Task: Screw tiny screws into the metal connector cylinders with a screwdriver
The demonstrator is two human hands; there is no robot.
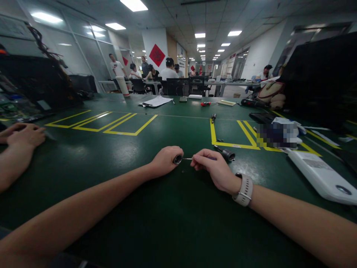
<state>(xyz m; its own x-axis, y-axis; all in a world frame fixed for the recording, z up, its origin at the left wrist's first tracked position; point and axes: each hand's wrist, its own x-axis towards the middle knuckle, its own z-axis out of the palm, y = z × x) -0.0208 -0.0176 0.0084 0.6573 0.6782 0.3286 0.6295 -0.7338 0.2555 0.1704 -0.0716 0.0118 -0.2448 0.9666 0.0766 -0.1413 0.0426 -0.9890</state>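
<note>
My left hand point(166, 162) is wrapped round a dark metal cylinder point(177, 159), whose round open end faces right. Between the fingertips of my right hand point(213, 166) is a slim screwdriver point(188, 159) with a thin shiny shaft; part of its dark handle shows behind the fingers. The shaft points left and its tip is at the cylinder's open end; I cannot tell how far it is inside. A tiny ring-like part point(183, 171) lies on the table just below. Beyond my right hand lies a dark metal tool part point(228, 154) with a narrow shank.
Yellow tape marks cross the green table point(156, 223). Small parts point(220, 140) and a metal piece point(213, 118) lie ahead, with a red screwdriver point(205, 104) farther back. A white device point(320, 175) is at right. Another person's hands point(26, 136) rest at left.
</note>
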